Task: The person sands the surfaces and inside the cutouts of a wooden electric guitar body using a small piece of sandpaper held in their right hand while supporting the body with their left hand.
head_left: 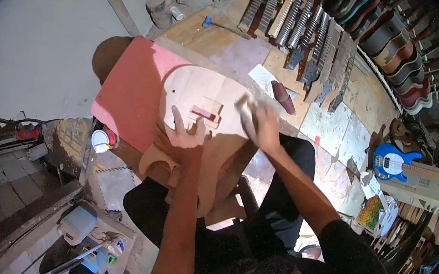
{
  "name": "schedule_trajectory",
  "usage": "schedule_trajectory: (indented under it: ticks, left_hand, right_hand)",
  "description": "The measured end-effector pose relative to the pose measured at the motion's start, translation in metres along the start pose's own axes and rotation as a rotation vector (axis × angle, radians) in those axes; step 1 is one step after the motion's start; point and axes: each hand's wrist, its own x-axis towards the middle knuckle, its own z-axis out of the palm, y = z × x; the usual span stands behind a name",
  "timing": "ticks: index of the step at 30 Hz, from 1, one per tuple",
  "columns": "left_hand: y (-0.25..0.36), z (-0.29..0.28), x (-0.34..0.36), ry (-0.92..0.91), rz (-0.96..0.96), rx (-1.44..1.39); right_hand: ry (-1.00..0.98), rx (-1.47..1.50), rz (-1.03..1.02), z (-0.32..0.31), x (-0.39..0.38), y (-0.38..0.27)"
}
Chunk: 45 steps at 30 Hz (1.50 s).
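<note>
A pale wooden guitar body (pixel 205 89), unpainted, lies tilted over my lap with a routed pocket near its middle and a small dark hole toward its far left. My left hand (pixel 184 139) rests on its face with fingers spread, the fingertips just beside the pocket. At the right edge of the wood, my right hand (pixel 263 125) is closed round what looks like a sanding block (pixel 246 112), light on top and darker along one side; motion blurs both. Under the guitar body is a pink board (pixel 132 87).
A curled brown sheet of sandpaper (pixel 282 98) and a white paper (pixel 263 78) lie to the right. Several guitar necks (pixel 308 28) line the far bench near a blue-headed hammer (pixel 208 22). A white-lidded can (pixel 101 141) stands left. A blue guitar (pixel 392 161) and hanging bodies (pixel 394 53) are at right.
</note>
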Motion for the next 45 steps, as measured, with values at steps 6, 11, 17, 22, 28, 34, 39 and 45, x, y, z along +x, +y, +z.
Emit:
schedule_trajectory:
  ticks: [6,11,17,22,28,34,39,45]
  left_hand:
    - [-0.011,0.0,-0.005,0.009,0.06,0.101]
    - [-0.021,0.006,-0.005,0.051,0.135,0.028]
    - [-0.017,0.014,-0.009,-0.154,-0.126,-0.213]
    - [-0.021,0.012,-0.016,-0.197,-0.247,-0.346]
    - [0.002,-0.001,-0.007,-0.17,-0.089,-0.207]
    - [-0.011,0.002,-0.013,-0.463,-0.177,-0.094]
    - [-0.005,0.023,0.021,-0.501,0.29,0.045]
    - [0.083,0.08,0.045,-0.638,0.546,0.413]
  right_hand:
    - [0.049,-0.039,0.051,0.003,-0.018,-0.018]
    - [0.04,-0.019,0.072,-0.002,-0.006,-0.004]
    - [0.032,-0.083,-0.016,0.006,-0.056,0.005]
    - [-0.019,0.102,0.313,-0.008,0.01,-0.003]
    - [0.103,-0.1,-0.079,0.003,-0.05,0.0]
    - [0.107,0.2,0.305,-0.013,0.016,0.039]
    - [0.347,0.545,0.339,0.0,-0.025,0.077]
    - [0.486,0.669,0.502,-0.009,-0.041,0.101]
